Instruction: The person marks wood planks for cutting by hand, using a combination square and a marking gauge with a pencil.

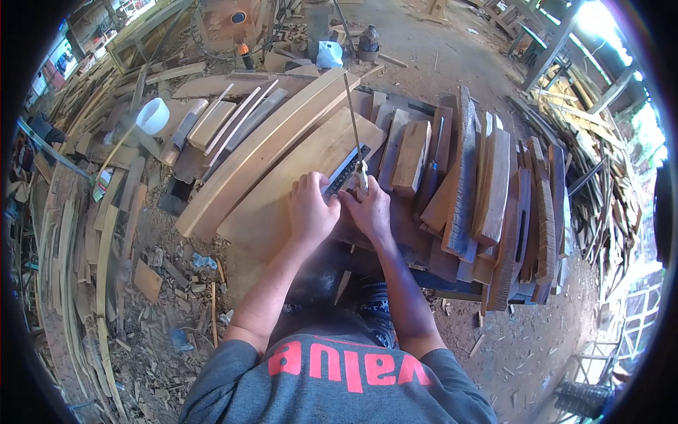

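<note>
Strip (348,167) of dark metal, just one, slanted across the centre of the frame, with one thin rod (353,116) standing up beside it. Two hands were at work there, both bare. The left hand (313,210) had its fingers curled together at the strip's lower end, though I couldn't tell whether they were clamped on it. The right hand (370,210) was closed around the rod's pale lower end. The strip lay up and to the right of the left hand, and up and to the left of the right, its far end reaching past the fingers of both.

One wide board (282,180) lay left of the strip, and beyond it one long beam (268,145) ran toward the top centre. More than ten timbers (494,187) crowded the right of centre, too overlapped to count exactly. I counted one white tub (152,116) at upper left, and one pale bag (329,54) and one dark jug (369,40) near the top centre.
</note>
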`<action>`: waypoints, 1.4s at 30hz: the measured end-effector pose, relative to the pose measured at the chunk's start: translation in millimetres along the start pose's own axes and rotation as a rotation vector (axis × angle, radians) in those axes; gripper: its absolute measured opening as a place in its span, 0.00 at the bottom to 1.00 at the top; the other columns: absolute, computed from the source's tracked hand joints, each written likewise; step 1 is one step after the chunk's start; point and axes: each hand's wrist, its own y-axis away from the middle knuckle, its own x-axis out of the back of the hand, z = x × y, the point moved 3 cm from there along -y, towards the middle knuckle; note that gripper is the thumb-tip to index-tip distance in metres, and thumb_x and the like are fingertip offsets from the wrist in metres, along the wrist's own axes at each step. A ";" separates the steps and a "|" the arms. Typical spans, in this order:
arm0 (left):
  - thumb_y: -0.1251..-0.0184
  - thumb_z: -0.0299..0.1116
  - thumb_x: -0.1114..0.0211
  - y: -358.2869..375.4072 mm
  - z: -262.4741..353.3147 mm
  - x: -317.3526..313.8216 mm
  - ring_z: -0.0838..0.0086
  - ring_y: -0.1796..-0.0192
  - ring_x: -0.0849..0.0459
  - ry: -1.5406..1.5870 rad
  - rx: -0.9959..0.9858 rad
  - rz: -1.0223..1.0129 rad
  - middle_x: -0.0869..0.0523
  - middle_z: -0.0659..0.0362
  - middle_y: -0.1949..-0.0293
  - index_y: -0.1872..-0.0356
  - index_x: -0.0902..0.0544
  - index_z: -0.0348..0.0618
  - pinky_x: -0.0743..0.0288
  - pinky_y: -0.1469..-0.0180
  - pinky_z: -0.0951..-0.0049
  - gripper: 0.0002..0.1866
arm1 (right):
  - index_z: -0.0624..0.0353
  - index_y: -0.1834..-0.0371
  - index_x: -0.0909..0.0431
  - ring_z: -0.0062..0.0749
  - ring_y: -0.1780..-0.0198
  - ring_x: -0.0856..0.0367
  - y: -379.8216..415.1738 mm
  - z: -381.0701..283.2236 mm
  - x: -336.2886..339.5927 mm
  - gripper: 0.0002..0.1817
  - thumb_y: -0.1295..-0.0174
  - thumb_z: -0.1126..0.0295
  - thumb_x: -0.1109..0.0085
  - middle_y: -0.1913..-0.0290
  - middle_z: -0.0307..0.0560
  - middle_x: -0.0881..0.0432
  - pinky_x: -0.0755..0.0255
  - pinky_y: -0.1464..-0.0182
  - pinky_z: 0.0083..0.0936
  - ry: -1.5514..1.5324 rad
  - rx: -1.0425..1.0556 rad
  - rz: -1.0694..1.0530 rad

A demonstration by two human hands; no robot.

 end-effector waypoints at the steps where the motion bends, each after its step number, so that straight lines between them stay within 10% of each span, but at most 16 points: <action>1: 0.47 0.29 0.28 -0.1 -0.6 -0.2 0.54 0.50 0.21 0.000 0.000 -0.001 0.19 0.54 0.55 0.54 0.25 0.45 0.30 0.45 0.53 0.20 | 0.65 0.67 0.29 0.60 0.64 0.15 -0.2 0.3 0.0 0.23 0.47 0.62 0.21 0.70 0.63 0.17 0.23 0.64 0.43 0.000 -0.001 0.001; 22: 0.48 0.31 0.28 0.1 9.9 -2.2 0.55 0.50 0.20 -0.131 0.019 0.043 0.19 0.54 0.57 0.55 0.25 0.44 0.28 0.48 0.53 0.19 | 0.64 0.62 0.24 0.57 0.62 0.14 1.0 7.0 -1.8 0.20 0.45 0.62 0.24 0.66 0.60 0.15 0.22 0.60 0.42 0.054 -0.024 -0.007; 29: 0.50 0.29 0.29 0.4 8.7 -1.5 0.55 0.53 0.21 -0.120 -0.034 0.103 0.21 0.55 0.61 0.60 0.27 0.44 0.28 0.51 0.54 0.18 | 0.65 0.61 0.24 0.61 0.66 0.16 12.9 3.9 27.6 0.14 0.31 0.63 0.38 0.71 0.64 0.19 0.26 0.64 0.42 -0.046 -0.022 0.045; 31: 0.50 0.29 0.29 1.1 10.4 -3.0 0.55 0.53 0.21 -0.110 -0.036 0.101 0.21 0.55 0.62 0.60 0.27 0.44 0.28 0.51 0.53 0.18 | 0.63 0.53 0.20 0.35 0.68 0.17 18.2 8.0 43.1 0.14 0.29 0.61 0.39 0.69 0.56 0.17 0.25 0.61 0.35 0.067 -0.047 0.028; 35: 0.51 0.29 0.30 2.6 9.9 -3.8 0.54 0.55 0.21 -0.116 -0.071 0.139 0.22 0.54 0.63 0.61 0.28 0.45 0.28 0.52 0.53 0.17 | 0.64 0.57 0.25 0.57 0.63 0.14 26.2 11.1 61.2 0.14 0.27 0.62 0.41 0.69 0.62 0.17 0.25 0.61 0.42 0.070 -0.051 0.095; 42: 0.50 0.30 0.31 2.0 8.5 -1.5 0.55 0.54 0.21 -0.148 -0.102 0.123 0.22 0.54 0.62 0.60 0.28 0.45 0.29 0.52 0.53 0.17 | 0.65 0.61 0.29 0.66 0.65 0.18 36.4 -11.8 65.0 0.12 0.29 0.66 0.40 0.70 0.66 0.19 0.27 0.64 0.47 0.115 -0.035 0.010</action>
